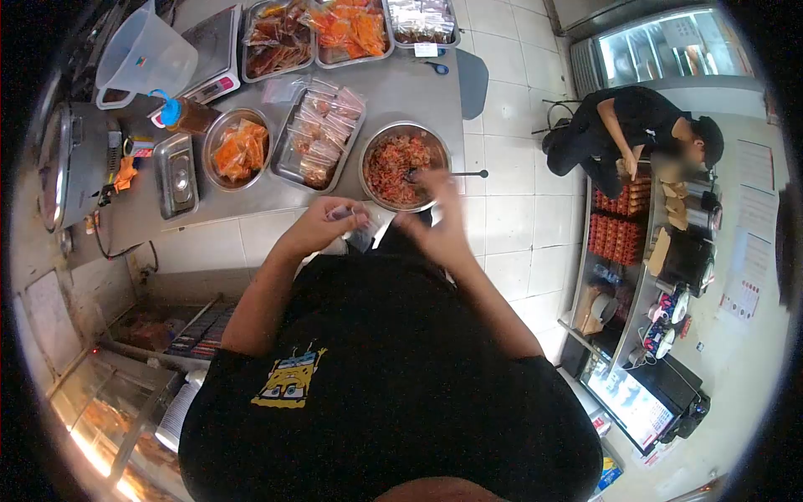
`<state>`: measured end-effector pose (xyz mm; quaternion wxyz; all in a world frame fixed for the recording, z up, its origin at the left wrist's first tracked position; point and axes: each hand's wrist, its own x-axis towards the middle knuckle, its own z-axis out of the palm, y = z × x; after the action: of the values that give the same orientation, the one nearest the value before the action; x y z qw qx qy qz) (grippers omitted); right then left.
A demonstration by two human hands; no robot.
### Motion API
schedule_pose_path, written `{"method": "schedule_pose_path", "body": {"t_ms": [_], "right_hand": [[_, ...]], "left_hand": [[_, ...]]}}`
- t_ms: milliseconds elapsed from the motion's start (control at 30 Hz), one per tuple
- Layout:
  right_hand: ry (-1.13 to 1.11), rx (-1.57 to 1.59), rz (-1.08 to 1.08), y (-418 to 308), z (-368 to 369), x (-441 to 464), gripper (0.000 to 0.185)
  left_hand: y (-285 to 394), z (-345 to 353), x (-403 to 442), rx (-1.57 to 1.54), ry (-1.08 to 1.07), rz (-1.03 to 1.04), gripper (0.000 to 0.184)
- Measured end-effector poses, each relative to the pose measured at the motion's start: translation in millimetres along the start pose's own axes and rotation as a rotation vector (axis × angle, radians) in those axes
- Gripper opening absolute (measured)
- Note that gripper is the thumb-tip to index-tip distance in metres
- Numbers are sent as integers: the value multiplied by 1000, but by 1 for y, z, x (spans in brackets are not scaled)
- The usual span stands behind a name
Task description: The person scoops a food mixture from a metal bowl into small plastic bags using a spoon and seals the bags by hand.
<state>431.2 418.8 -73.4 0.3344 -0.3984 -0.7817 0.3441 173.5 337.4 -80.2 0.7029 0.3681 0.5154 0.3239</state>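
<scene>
My left hand is closed on a small clear plastic bag in front of my body, at the near edge of the table. My right hand is blurred, with thumb and fingers spread apart beside the near right side of a steel bowl. The bowl holds a chopped reddish mixture. A spoon rests in it, its dark handle sticking out to the right past my fingertips. Left of the bowl stands a metal tray of small filled plastic bags.
A round bowl of orange packets, a lidded steel container, a sauce bottle, a scale and a plastic jug stand to the left. More trays of packets lie behind. A person in black sits by shelves at right.
</scene>
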Motion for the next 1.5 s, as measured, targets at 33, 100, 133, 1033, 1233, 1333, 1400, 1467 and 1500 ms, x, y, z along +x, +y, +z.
{"method": "schedule_pose_path", "body": {"t_ms": [33, 100, 133, 1033, 1233, 1333, 1400, 1467, 1500], "right_hand": [[274, -203, 232, 32, 4, -11, 88], [514, -101, 740, 94, -14, -8, 103], [495, 38, 1018, 128, -19, -11, 108], [611, 926, 1058, 147, 36, -71, 11], [660, 931, 1012, 165, 28, -78, 14], [687, 923, 955, 175, 25, -79, 11], [691, 926, 932, 179, 24, -79, 9], [724, 918, 961, 176, 24, -78, 9], [723, 919, 956, 176, 23, -79, 9]], "left_hand": [[-8, -2, 7, 2, 0, -12, 28], [-31, -7, 23, 31, 159, -43, 32], [-52, -12, 32, 38, 195, 0, 33], [-96, 13, 73, -297, 311, -57, 31], [-94, 14, 67, -249, 364, -40, 28], [-96, 2, 58, -215, 374, 22, 26], [-89, -11, 49, -37, 252, -99, 23], [-79, -14, 39, -18, 170, -94, 23], [-76, -16, 36, 0, 89, -94, 23]]}}
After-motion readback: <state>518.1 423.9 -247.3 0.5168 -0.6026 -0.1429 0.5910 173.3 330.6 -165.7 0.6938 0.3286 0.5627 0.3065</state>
